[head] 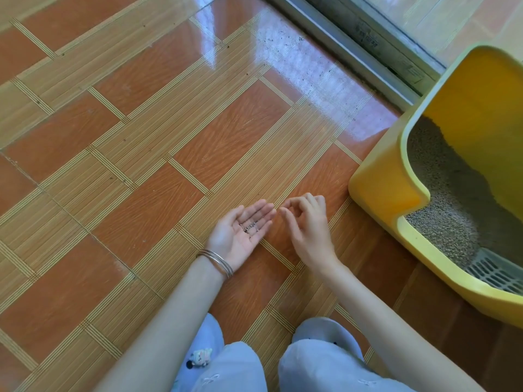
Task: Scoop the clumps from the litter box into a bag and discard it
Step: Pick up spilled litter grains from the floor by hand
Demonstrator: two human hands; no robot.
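Left hand (240, 230): lay palm up, low over the floor, fingers straight and close together, thumb out to the side; it carried, not gripped.
Grains (250, 225): small cluster of dark specks rested in the hollow of the left palm, near the finger bases.
Right hand (308, 224): back up, just beside the left fingertips; thumb and forefinger curled toward each other with tips close, other fingers bent behind. Whether a grain was pinched between the tips could not be told, too small.
Litter box (379, 176): yellow, high-walled, stood on the floor at the right of the head view, near the right hand but apart from it; its low entry side faced the person.
Litter (447, 193): grey granules filled the box, banked higher toward the far wall.
Grate (498, 274): pale slotted panel sat inside the box's near end, touching the litter's edge.
Floor (141, 137): glossy orange and tan tiles with striped bands; dark specks (283, 41) lay scattered close to the door track.
Door track (353, 49): grey metal rail ran diagonally behind the box.
Bangles (216, 263): thin silver rings circled the left wrist.
Person: crouched, pale trousers (226, 369) and light slippers (325, 332) at the bottom edge.
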